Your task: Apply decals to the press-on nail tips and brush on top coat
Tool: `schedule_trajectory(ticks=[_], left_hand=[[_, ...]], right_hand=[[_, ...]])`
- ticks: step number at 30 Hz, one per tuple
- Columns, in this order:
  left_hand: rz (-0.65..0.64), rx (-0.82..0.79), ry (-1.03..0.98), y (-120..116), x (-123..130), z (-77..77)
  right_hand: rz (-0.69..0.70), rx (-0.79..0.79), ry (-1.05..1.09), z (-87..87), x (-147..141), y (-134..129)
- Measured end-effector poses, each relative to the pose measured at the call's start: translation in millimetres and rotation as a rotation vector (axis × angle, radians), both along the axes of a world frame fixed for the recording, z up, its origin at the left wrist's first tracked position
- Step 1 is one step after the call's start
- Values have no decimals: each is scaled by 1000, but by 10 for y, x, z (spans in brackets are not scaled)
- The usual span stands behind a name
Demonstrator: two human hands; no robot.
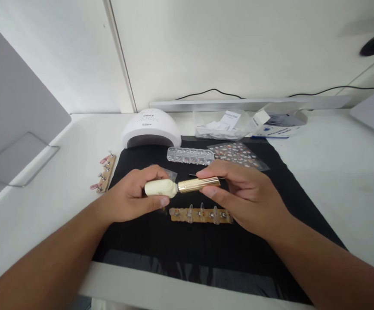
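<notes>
My left hand (141, 193) is closed round a cream nail polish bottle (159, 188), held on its side above the black mat. The fingers of my right hand (235, 189) pinch the ribbed gold cap (199, 184) of that bottle. A narrow gap shows at the bottle's neck between cap and body; whether the cap is still threaded on I cannot tell. A thin metal tool, partly hidden, shows behind the right fingertips. Just below the hands lies a wooden nail tip stand (201, 215) with several clear nail tips on it.
A white nail lamp (152, 129) stands at the back left. Behind my hands are a clear rhinestone case (190, 156) and a sticker sheet (238, 156). A plastic tub (221, 127) and an opened box of pads (279, 127) stand farther back. Another tip stand (106, 173) lies left.
</notes>
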State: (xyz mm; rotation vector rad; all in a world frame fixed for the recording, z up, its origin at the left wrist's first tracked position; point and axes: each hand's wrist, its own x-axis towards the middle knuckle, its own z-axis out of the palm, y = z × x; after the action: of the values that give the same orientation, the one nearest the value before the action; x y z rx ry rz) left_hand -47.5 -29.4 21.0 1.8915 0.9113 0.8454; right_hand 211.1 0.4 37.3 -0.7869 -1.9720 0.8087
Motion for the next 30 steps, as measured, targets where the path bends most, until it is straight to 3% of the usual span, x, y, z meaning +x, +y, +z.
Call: schedule_trajectory(ticks=[12,22,27,30], left_hand=[[14,-26,-46,-1,14,2],[0,-56,-86,-1,-24,-10],[34,-11,-70,3,-70,2],[70,-13,-83,15,-108,-14]], right_hand=[[-78,-78,2,-5,-7,-14],[-51,-375,368,-97,58,160],[-53,-395,414,-101,101,255],[-46,-361,331,-104,122,298]])
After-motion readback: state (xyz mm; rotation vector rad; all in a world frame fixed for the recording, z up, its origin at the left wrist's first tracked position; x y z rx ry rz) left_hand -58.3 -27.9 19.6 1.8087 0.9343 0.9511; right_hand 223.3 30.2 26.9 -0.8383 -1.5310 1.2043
